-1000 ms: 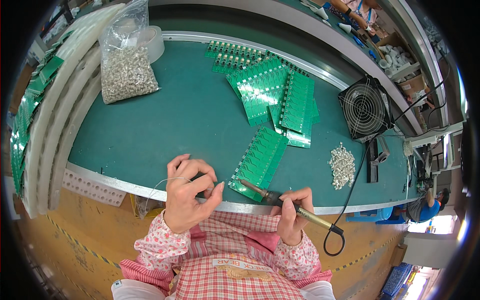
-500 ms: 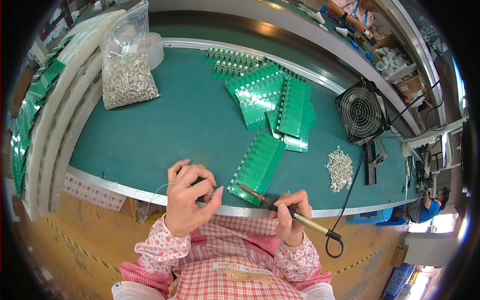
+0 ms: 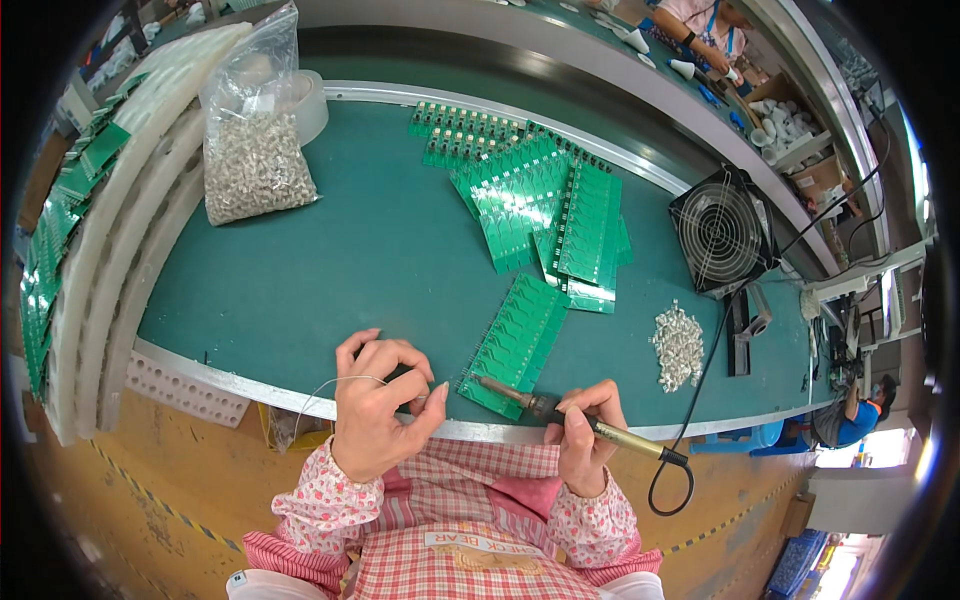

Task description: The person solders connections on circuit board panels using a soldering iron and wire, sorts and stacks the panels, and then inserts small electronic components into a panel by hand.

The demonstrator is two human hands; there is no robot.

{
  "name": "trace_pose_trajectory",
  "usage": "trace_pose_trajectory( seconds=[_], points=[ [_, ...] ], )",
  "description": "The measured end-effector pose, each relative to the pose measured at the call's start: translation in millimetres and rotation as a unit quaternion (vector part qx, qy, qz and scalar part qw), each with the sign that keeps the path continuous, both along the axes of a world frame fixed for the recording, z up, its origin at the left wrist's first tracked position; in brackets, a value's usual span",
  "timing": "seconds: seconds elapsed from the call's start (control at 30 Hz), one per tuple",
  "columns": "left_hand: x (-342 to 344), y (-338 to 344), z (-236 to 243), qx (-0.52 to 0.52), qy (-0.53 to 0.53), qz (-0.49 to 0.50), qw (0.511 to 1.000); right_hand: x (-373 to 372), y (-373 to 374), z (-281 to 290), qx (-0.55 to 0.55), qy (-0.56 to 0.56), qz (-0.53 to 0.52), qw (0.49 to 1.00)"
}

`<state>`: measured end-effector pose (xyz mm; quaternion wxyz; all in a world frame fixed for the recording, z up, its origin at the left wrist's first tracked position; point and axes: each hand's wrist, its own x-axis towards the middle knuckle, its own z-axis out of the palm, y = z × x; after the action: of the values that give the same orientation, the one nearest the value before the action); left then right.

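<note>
Little shifted in a second: a left hand (image 3: 385, 410) curled around thin wire (image 3: 322, 384) and a right hand (image 3: 588, 435) closed on a soldering iron (image 3: 630, 440) stayed at the near end of a green circuit board (image 3: 522, 332) on the counter (image 3: 350, 250), keeping work to one spot.

The green bench (image 3: 270, 290) is pretty loaded: a circuit board (image 3: 515, 335) is laid by the front edge (image 3: 250, 388), plus overlapping boards (image 3: 590, 225), a parts bag (image 3: 258, 165), tape roll (image 3: 313, 108), parts heap (image 3: 679, 347) and black fan (image 3: 718, 230).
</note>
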<state>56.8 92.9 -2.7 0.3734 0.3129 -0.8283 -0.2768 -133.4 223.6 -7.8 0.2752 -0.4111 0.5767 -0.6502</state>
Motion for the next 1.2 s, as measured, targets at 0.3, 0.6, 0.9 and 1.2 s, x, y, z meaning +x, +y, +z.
trace_pose_trajectory(
  seconds=[0.3, 0.6, 0.9, 1.2],
  points=[
    [0.9, -0.1, 0.6, 0.000, -0.005, -0.007, 1.000, 0.8, -0.2, -0.3, -0.008, -0.002, 0.001, 1.000],
    [0.7, 0.0, -0.6, 0.005, 0.004, 0.004, 1.000, 1.7, 2.2, -3.5, -0.039, -0.002, -0.031, 0.999],
    [-1.8, -0.6, 0.0, 0.006, -0.011, -0.004, 1.000, 2.5, 1.8, 4.9, 0.013, 0.002, -0.008, 1.000],
    [-2.9, -0.2, 1.1, 0.004, -0.011, -0.002, 1.000, -1.4, 0.7, 1.5, -0.003, 0.041, 0.016, 0.999]
  ],
)
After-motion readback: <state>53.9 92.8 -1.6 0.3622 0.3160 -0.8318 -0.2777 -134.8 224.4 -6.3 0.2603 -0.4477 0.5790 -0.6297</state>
